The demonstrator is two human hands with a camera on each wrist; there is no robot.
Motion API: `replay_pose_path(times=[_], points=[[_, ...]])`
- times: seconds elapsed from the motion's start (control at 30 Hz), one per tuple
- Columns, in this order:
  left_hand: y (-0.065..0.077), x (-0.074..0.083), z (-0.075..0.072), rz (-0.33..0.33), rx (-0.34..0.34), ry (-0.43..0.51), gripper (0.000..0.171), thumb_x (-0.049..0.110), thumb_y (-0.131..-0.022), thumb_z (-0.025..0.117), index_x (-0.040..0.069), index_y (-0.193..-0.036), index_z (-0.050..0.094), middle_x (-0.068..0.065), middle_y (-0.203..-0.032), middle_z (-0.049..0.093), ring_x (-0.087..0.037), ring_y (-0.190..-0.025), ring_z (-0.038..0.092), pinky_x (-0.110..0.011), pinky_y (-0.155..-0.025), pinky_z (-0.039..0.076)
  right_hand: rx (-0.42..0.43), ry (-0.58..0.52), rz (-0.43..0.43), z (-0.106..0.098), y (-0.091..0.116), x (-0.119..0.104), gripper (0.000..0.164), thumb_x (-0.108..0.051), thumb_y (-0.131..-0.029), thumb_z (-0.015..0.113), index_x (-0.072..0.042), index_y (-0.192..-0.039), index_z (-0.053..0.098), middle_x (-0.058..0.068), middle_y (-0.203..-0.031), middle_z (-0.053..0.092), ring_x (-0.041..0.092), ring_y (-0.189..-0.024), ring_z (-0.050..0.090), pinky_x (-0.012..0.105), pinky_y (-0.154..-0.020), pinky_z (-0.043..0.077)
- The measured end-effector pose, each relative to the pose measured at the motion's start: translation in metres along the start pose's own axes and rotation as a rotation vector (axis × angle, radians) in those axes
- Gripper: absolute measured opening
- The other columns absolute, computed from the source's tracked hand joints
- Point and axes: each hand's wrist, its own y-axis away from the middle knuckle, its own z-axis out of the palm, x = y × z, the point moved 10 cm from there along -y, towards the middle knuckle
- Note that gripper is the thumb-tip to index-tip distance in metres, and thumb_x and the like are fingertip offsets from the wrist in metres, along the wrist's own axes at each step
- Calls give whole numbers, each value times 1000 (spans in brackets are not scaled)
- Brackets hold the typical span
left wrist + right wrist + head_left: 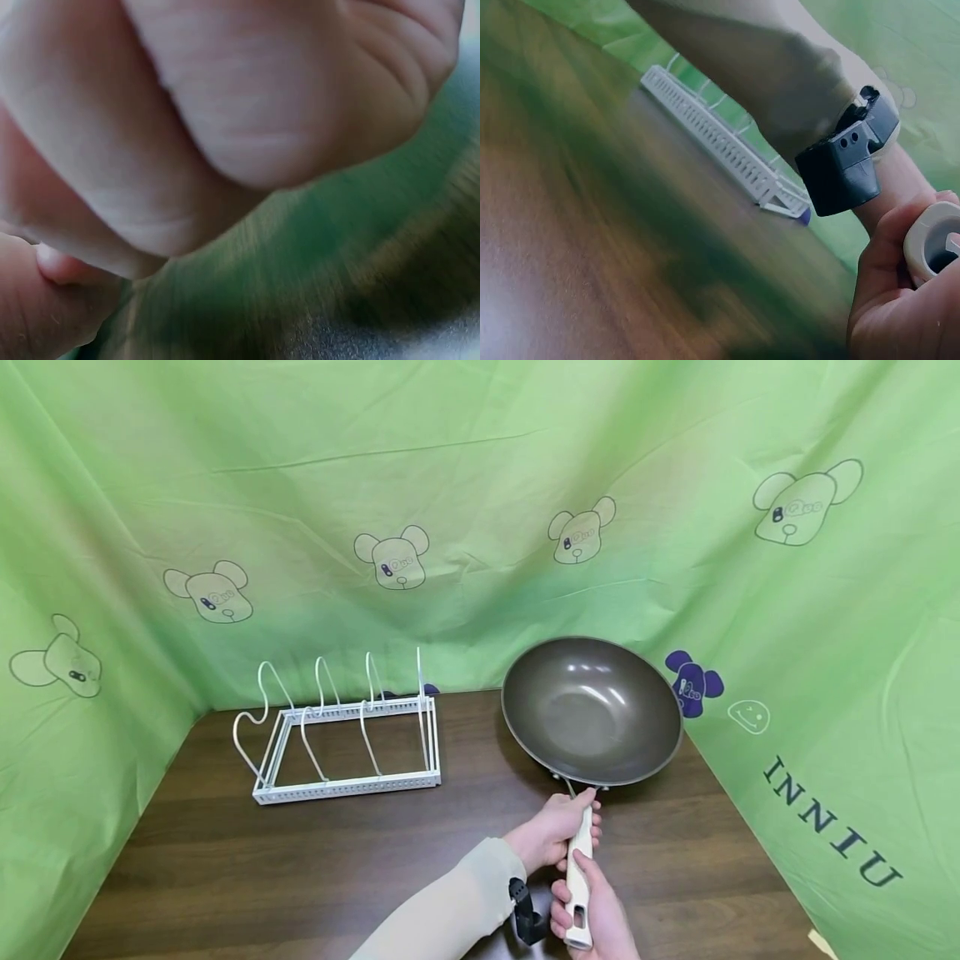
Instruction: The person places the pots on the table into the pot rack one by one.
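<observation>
A dark brown wok [592, 710] with a cream handle [578, 885] is at the right of the head view, its inside facing up and toward me. My left hand [558, 827] grips the handle close to the pan, its thumb along the top. Farther back on the same handle, near the end with the hanging hole, my right hand [596, 910] holds on with curled fingers. In the left wrist view, curled fingers [247, 97] of the left hand fill the upper part. The right wrist view shows the handle's end [930, 240] within the right hand [900, 307].
A white rack [347, 785] with several upright wire dividers stands on the brown wooden table [300, 877], left of the wok. Green cloth [480, 485] with printed bear heads hangs behind and at both sides. A black camera [527, 912] is strapped to the left wrist.
</observation>
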Motion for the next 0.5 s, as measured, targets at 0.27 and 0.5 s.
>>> replay_pose_path(times=[0.27,0.5], points=[[1,1,1,12,-10,-1,27,29,-105,54,8,-89,55,-1,-68,50,-9,-52,45,-18,-45,43,132,23,-27,-8,0,1,34,-43,-110,33,-14,-101,47,-9,-64,43,5,-48,41,18,-48,38],[1,0,2,11,-23,-6,29,29,-106,52,7,-87,54,-2,-68,49,-10,-53,45,-19,-46,44,-61,-88,5,2,0,1,39,-40,-111,25,-17,-96,53,-9,-67,45,2,-48,37,15,-47,38]])
